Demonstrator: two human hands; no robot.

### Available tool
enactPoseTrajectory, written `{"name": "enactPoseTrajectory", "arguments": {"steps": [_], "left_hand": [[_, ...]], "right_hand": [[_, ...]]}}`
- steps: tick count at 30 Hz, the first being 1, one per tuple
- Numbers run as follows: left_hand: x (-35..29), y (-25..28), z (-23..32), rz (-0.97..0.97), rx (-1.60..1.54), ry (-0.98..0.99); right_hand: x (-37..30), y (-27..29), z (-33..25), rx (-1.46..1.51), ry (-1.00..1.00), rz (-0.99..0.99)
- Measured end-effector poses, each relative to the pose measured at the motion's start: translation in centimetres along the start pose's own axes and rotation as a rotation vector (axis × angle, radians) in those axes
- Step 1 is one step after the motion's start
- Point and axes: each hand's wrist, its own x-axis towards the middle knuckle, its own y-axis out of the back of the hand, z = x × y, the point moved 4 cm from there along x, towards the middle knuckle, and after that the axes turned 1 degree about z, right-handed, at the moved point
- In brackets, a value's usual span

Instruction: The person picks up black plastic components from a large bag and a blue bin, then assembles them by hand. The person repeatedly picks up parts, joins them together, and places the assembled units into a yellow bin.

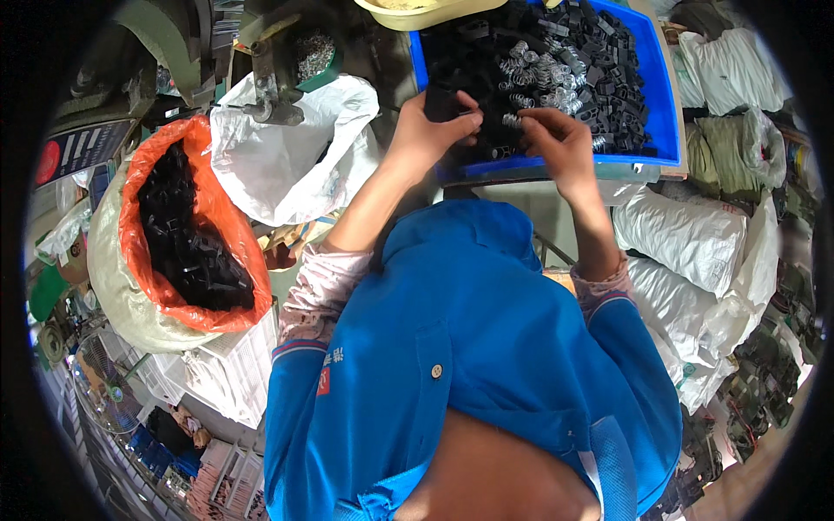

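My left hand point(427, 137) is closed around a black plastic part point(441, 106), at the near left corner of a blue tray point(556, 161). To its right, over the tray's near side, my right hand point(563, 149) pinches a small metal coil spring point(511, 120) between thumb and fingertips. A short gap separates the spring from the black part. Inside the tray lie a heap of silvery coil springs point(556, 87) and many small black plastic pieces point(618, 91). Deep shadow hides the tray's left side.
A yellow basin point(417, 16) stands at the tray's far edge. On the left are a white sack point(269, 174), an orange-lined sack point(252, 269) of black parts, and a green container point(323, 74) of small metal pieces beside a metal machine point(269, 78). Stuffed white sacks point(682, 239) line the right.
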Motion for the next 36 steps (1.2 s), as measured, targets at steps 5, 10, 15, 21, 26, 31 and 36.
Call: {"name": "enactPoseTrajectory", "arguments": {"steps": [5, 10, 15, 21, 26, 31, 36], "left_hand": [[1.3, -2.1, 0.9, -0.091, 0.222, -0.282], [1.9, -2.3, 1.0, -0.074, 0.096, -0.106], [3.1, -2.2, 0.8, -0.053, -0.057, -0.015], [4.2, -2.9, 0.8, -0.015, -0.092, 0.166], [5.9, -3.7, 1.4, 0.042, -0.082, 0.235], [6.8, -3.2, 1.1, 0.103, -0.067, 0.259], [6.8, -1.9, 0.6, 0.121, -0.058, 0.298]], "right_hand": [[1.1, 0.2, -1.3, 0.432, -0.192, -0.143], [2.2, 0.2, -1.6, 0.452, -0.15, -0.196], [3.1, 0.6, -2.7, 0.289, 0.058, -0.209], [4.3, 1.5, -3.5, -0.041, 0.434, -0.096], [6.3, 2.0, -4.7, -0.131, 0.524, -0.1], [7.8, 1.8, -4.6, -0.252, 0.666, -0.118], [8.7, 1.9, -4.3, -0.509, 0.802, -0.044]]}}
